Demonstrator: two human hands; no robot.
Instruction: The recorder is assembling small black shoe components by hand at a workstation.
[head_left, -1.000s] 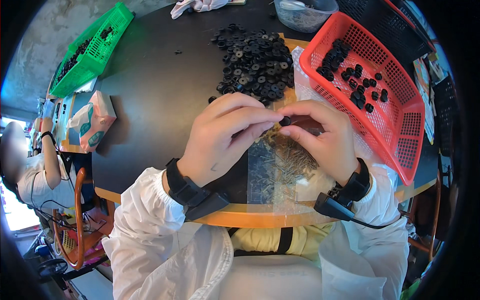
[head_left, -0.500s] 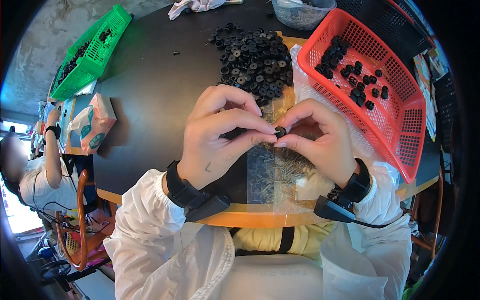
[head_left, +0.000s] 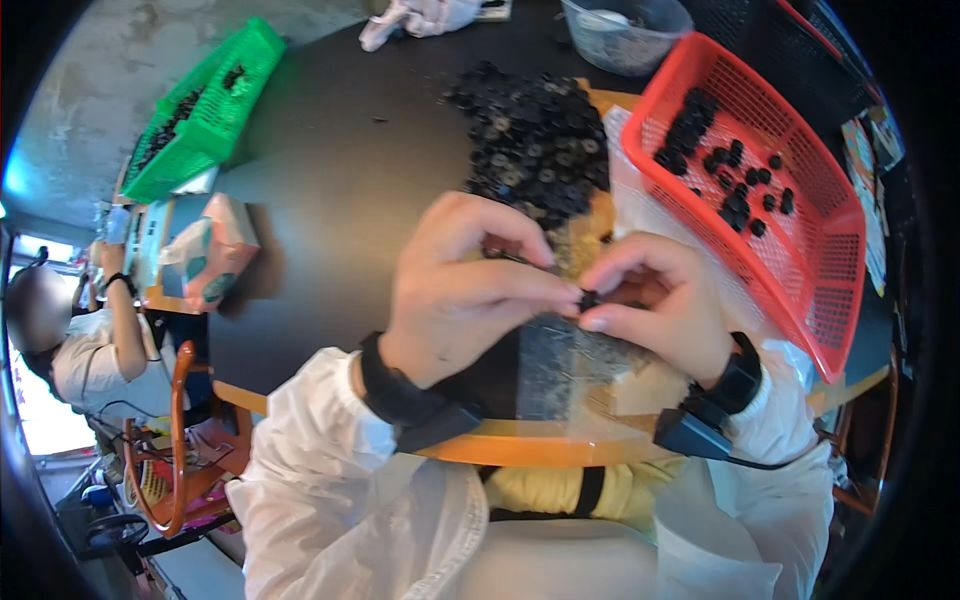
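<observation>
Black piece (head_left: 589,299) partly hidden between fingertips (head_left: 599,323)

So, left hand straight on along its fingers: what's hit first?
The small black part pinched in the right hand. The left hand has fingertips right about at it; blur and depth leave actual contact unclear.

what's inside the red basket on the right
In the basket are small black parts: a cluster toward its far left end, others scattered loosely across the middle. Anything beneath the clustered ones is covered, so I can't tell.
</observation>
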